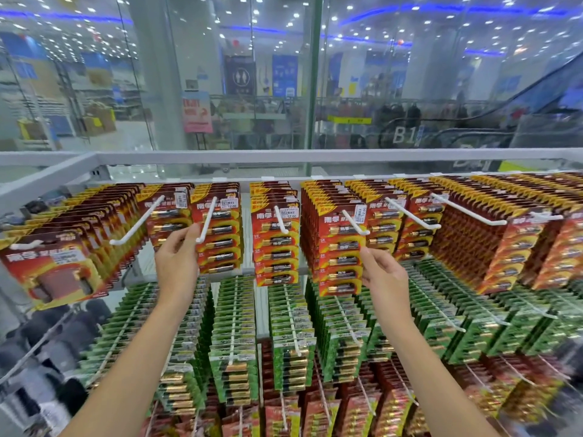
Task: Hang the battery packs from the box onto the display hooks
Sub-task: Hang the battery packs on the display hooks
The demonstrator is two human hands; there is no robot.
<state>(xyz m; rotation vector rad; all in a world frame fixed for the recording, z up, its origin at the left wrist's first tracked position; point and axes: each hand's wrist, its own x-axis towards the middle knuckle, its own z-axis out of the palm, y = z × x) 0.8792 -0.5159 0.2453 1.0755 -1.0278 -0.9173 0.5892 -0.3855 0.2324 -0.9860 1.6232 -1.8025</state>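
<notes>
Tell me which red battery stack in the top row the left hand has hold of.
The third red stack from the left: the left hand grips its left edge, just beside its long white hook.

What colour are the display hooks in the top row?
White. The display hooks show best in the head view, against the red packs.
</notes>
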